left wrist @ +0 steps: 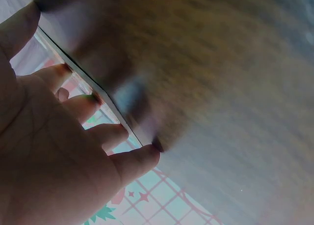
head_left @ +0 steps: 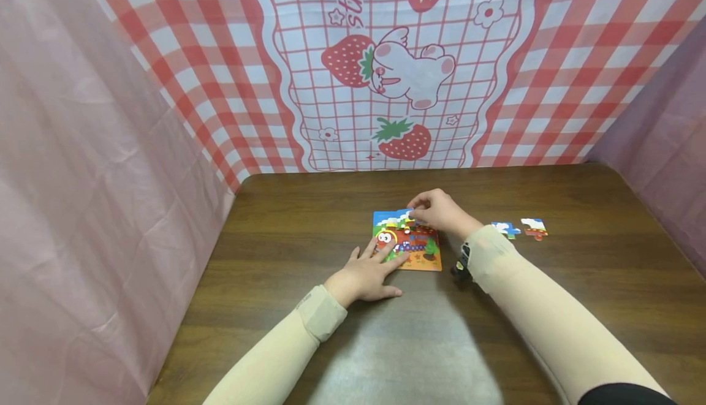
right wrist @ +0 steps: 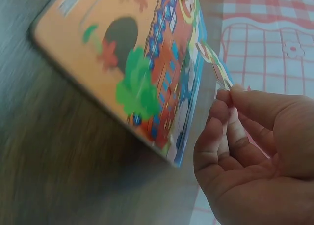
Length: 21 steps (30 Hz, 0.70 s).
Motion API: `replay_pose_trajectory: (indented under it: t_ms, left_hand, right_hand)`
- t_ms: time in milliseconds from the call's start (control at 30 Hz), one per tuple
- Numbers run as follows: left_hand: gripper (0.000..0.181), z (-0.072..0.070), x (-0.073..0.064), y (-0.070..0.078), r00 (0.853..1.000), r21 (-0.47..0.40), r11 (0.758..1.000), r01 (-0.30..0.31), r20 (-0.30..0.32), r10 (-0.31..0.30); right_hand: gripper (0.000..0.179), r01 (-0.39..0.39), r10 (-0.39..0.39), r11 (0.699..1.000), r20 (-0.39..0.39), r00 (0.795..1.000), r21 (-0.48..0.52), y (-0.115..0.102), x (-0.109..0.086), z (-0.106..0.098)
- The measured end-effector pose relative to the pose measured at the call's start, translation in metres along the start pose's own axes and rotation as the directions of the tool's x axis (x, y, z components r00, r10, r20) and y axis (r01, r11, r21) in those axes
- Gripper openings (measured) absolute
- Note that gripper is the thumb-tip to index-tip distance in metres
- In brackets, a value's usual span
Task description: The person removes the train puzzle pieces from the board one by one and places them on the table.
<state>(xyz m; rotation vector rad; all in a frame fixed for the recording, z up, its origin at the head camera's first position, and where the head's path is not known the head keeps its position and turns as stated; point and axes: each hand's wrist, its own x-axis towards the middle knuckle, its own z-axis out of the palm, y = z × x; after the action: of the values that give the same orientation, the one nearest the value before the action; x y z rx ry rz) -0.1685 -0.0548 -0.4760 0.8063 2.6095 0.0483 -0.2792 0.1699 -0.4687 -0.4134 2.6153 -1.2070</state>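
Note:
A colourful jigsaw puzzle board with a train picture lies flat on the wooden table. Spread over its lower left part is my left hand, its straight fingers resting on the picture and the thumb on the wood. The left wrist view shows these fingertips along the thin edge of the board. My right hand is at the board's top edge. Between thumb and forefinger it pinches a puzzle piece, which stands tilted above the board's upper side in the right wrist view. The fingers hide part of this piece.
To the right of the board, two loose puzzle pieces lie on the table: a blue-and-white one near the right forearm and a white-and-red one beyond it. A red-and-white strawberry cloth hangs behind the table's back edge.

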Motion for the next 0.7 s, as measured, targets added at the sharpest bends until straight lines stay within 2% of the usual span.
replay_pose_trajectory:
  t_ms: [367, 700]
  left_hand:
    - [0.081, 0.001, 0.002, -0.002, 1.000, -0.018, 1.000, 0.001, 0.011, -0.001]
    - [0.081, 0.002, 0.001, -0.001, 1.000, -0.015, 1.000, -0.003, 0.001, 0.003]
  right_hand:
    - [0.020, -0.005, 0.005, 1.000, -0.014, 1.000, 0.029, 0.024, -0.017, -0.027]
    - [0.023, -0.045, 0.046, 0.999, -0.041, 0.998, 0.027, 0.041, -0.032, -0.051]
